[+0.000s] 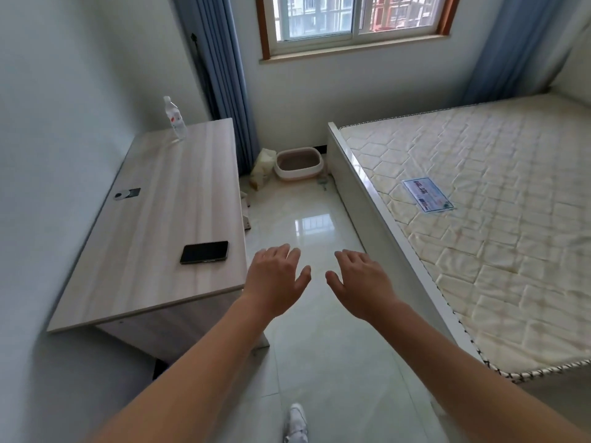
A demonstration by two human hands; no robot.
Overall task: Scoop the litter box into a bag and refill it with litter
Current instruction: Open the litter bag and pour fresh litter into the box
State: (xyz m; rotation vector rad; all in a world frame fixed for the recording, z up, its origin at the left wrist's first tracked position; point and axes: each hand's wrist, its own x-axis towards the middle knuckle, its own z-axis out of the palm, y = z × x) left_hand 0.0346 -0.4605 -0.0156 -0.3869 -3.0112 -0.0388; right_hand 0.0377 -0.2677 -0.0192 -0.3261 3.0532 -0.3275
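Note:
A pale pink and white litter box (298, 163) sits on the floor under the window, far ahead, with grey-brown litter inside. A cream litter bag (263, 167) leans just left of it. A small grey scoop (323, 182) lies on the tiles at its right. My left hand (275, 279) and my right hand (363, 282) are stretched out side by side over the floor, palms down, fingers spread, holding nothing. Both are well short of the litter box.
A wooden desk (153, 251) stands along the left wall with a black phone (204, 252) and a water bottle (175, 118). A bare mattress bed (479, 203) fills the right. A tiled aisle (307, 219) runs between them. My white shoe (295, 422) shows below.

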